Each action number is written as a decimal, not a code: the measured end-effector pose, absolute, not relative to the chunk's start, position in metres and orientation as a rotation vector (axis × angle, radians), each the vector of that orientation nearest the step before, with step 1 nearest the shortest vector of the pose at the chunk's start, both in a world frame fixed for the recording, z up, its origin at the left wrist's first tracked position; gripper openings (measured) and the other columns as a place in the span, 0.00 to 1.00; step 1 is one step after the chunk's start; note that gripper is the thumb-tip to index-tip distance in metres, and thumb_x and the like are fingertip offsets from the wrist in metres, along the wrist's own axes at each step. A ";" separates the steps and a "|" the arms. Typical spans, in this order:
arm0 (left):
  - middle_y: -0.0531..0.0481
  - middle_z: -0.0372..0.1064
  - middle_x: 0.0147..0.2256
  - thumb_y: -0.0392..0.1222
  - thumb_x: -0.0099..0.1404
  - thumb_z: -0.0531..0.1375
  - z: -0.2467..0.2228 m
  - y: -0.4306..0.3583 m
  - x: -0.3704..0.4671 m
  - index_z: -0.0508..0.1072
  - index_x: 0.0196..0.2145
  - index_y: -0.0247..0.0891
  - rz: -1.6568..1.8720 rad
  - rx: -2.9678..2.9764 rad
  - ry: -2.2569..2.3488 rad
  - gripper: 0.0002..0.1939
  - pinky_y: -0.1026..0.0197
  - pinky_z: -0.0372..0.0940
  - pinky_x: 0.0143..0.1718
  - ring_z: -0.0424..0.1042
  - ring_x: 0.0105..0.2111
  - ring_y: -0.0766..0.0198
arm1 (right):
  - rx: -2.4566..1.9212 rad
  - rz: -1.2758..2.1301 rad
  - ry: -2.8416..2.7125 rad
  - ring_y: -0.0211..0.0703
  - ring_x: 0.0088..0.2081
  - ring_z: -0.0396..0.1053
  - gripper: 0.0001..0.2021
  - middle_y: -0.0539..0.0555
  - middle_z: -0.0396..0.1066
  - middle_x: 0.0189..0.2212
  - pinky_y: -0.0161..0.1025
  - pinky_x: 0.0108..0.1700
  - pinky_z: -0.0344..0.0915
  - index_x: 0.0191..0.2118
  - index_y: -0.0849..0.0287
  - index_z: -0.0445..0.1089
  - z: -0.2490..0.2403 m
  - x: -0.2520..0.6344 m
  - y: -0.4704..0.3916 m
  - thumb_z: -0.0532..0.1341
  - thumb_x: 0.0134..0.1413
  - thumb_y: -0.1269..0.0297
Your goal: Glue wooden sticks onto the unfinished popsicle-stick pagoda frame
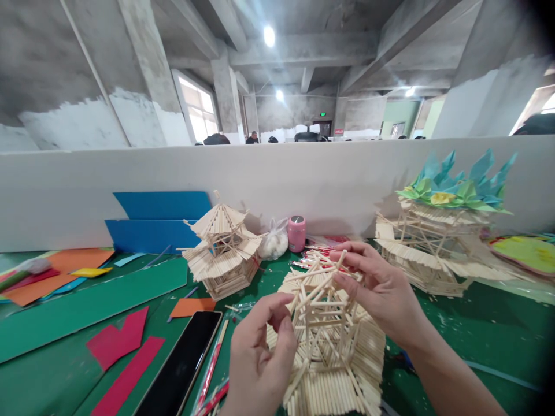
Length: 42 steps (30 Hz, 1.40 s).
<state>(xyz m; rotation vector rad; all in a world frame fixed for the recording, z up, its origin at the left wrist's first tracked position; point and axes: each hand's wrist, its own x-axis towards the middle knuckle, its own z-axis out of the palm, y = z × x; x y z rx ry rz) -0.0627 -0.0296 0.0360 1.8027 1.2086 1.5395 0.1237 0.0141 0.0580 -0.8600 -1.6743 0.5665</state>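
A pavilion-like model of thin wooden sticks (329,384) stands on the green table in front of me, with an open frame above a skirt of sticks. My right hand (377,286) pinches a short wooden stick (341,260) between thumb and fingers at the top of the frame. At the frame's upper left is my left hand (264,352), thumb and fingers curled close to the sticks; whether it grips one of them is hard to tell.
Behind stand a finished-looking stick pavilion (223,245), a pink jar (297,234) and a stick model topped with folded paper (451,196). A black phone (180,364), red paper pieces (125,375) and a green board (99,300) lie left. A white partition (260,173) runs across the back.
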 end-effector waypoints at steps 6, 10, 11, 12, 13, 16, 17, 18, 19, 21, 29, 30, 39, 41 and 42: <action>0.54 0.64 0.24 0.33 0.58 0.53 0.033 -0.029 -0.061 0.68 0.37 0.39 1.594 1.923 1.250 0.09 0.63 0.63 0.27 0.65 0.24 0.66 | -0.863 0.571 -1.676 0.44 0.47 0.61 0.14 0.52 0.61 0.43 0.47 0.48 0.60 0.44 0.48 0.69 0.059 0.123 0.013 0.59 0.51 0.66; 0.55 0.64 0.23 0.32 0.56 0.56 0.032 -0.028 -0.056 0.69 0.36 0.40 1.658 2.001 1.243 0.09 0.64 0.63 0.26 0.64 0.23 0.66 | -0.854 0.580 -1.674 0.44 0.47 0.61 0.13 0.52 0.61 0.43 0.46 0.48 0.60 0.44 0.49 0.69 0.058 0.123 0.013 0.60 0.51 0.66; 0.56 0.64 0.23 0.32 0.56 0.56 0.032 -0.027 -0.055 0.69 0.36 0.40 1.669 2.005 1.241 0.09 0.64 0.62 0.26 0.64 0.22 0.67 | -0.851 0.577 -1.673 0.44 0.47 0.61 0.13 0.52 0.61 0.43 0.46 0.48 0.60 0.44 0.48 0.69 0.058 0.123 0.013 0.60 0.50 0.66; 0.56 0.64 0.23 0.32 0.56 0.56 0.031 -0.026 -0.054 0.69 0.36 0.40 1.682 1.998 1.240 0.09 0.64 0.62 0.25 0.64 0.22 0.67 | -0.851 0.574 -1.672 0.44 0.47 0.61 0.13 0.52 0.62 0.43 0.46 0.48 0.60 0.44 0.48 0.69 0.058 0.123 0.014 0.60 0.50 0.66; 0.56 0.64 0.23 0.32 0.55 0.57 0.031 -0.026 -0.052 0.69 0.35 0.40 1.697 1.981 1.240 0.09 0.64 0.62 0.25 0.63 0.22 0.67 | -0.853 0.570 -1.673 0.44 0.47 0.61 0.13 0.52 0.62 0.43 0.46 0.48 0.60 0.44 0.48 0.69 0.058 0.123 0.014 0.60 0.50 0.66; 0.56 0.64 0.23 0.33 0.55 0.58 0.031 -0.025 -0.050 0.70 0.33 0.41 1.731 1.916 1.235 0.07 0.65 0.60 0.25 0.63 0.22 0.67 | -0.859 0.552 -1.672 0.44 0.48 0.60 0.14 0.52 0.62 0.43 0.46 0.49 0.60 0.44 0.49 0.69 0.058 0.124 0.015 0.60 0.50 0.65; 0.56 0.64 0.23 0.33 0.55 0.58 0.031 -0.025 -0.049 0.70 0.33 0.41 1.730 1.899 1.236 0.06 0.65 0.60 0.25 0.62 0.22 0.67 | -0.861 0.545 -1.673 0.45 0.48 0.60 0.13 0.52 0.62 0.43 0.47 0.49 0.60 0.44 0.49 0.69 0.058 0.124 0.015 0.60 0.50 0.65; 0.56 0.64 0.23 0.33 0.55 0.58 0.031 -0.025 -0.049 0.70 0.32 0.40 1.721 1.887 1.238 0.06 0.65 0.60 0.25 0.62 0.22 0.67 | -0.866 0.541 -1.674 0.45 0.48 0.60 0.13 0.53 0.62 0.43 0.47 0.49 0.60 0.44 0.50 0.69 0.059 0.123 0.015 0.60 0.50 0.64; 0.55 0.64 0.23 0.34 0.56 0.58 0.032 -0.025 -0.049 0.71 0.31 0.40 1.710 1.878 1.242 0.05 0.65 0.60 0.25 0.62 0.22 0.67 | -0.871 0.541 -1.678 0.45 0.48 0.60 0.13 0.53 0.62 0.43 0.47 0.49 0.60 0.44 0.51 0.69 0.059 0.123 0.015 0.60 0.50 0.64; 0.55 0.64 0.23 0.34 0.56 0.58 0.033 -0.025 -0.049 0.71 0.30 0.40 1.688 1.876 1.240 0.04 0.65 0.59 0.25 0.62 0.22 0.67 | -0.879 0.554 -1.684 0.45 0.48 0.60 0.13 0.53 0.62 0.43 0.47 0.49 0.60 0.44 0.51 0.69 0.060 0.123 0.014 0.60 0.50 0.64; 0.57 0.63 0.21 0.33 0.55 0.58 0.033 -0.023 -0.049 0.72 0.30 0.41 1.728 1.859 1.203 0.05 0.66 0.58 0.24 0.61 0.21 0.68 | -0.875 0.597 -1.678 0.45 0.49 0.60 0.11 0.54 0.61 0.44 0.48 0.50 0.60 0.42 0.51 0.69 0.061 0.122 0.012 0.59 0.51 0.65; 0.56 0.64 0.21 0.33 0.55 0.59 0.033 -0.023 -0.049 0.72 0.30 0.41 1.716 1.876 1.205 0.05 0.66 0.59 0.24 0.61 0.21 0.68 | -0.879 0.596 -1.675 0.45 0.49 0.60 0.11 0.54 0.61 0.44 0.48 0.50 0.59 0.42 0.51 0.69 0.061 0.122 0.012 0.59 0.51 0.64; 0.56 0.65 0.22 0.32 0.56 0.58 0.033 -0.023 -0.052 0.71 0.31 0.40 1.678 1.972 1.234 0.06 0.67 0.60 0.23 0.62 0.21 0.68 | -0.880 0.579 -1.667 0.45 0.48 0.61 0.11 0.54 0.61 0.44 0.47 0.50 0.60 0.42 0.52 0.70 0.060 0.121 0.013 0.59 0.51 0.64; 0.56 0.65 0.22 0.32 0.56 0.58 0.034 -0.023 -0.052 0.71 0.31 0.40 1.678 1.978 1.245 0.05 0.67 0.60 0.24 0.62 0.21 0.68 | -0.886 0.574 -1.670 0.45 0.47 0.61 0.11 0.54 0.61 0.44 0.48 0.50 0.60 0.42 0.53 0.70 0.060 0.122 0.013 0.59 0.51 0.64; 0.56 0.65 0.22 0.32 0.56 0.58 0.034 -0.024 -0.052 0.71 0.30 0.40 1.675 1.981 1.249 0.05 0.67 0.60 0.24 0.62 0.21 0.68 | -0.889 0.572 -1.672 0.45 0.48 0.61 0.11 0.54 0.61 0.44 0.48 0.50 0.60 0.42 0.53 0.70 0.060 0.122 0.013 0.59 0.51 0.64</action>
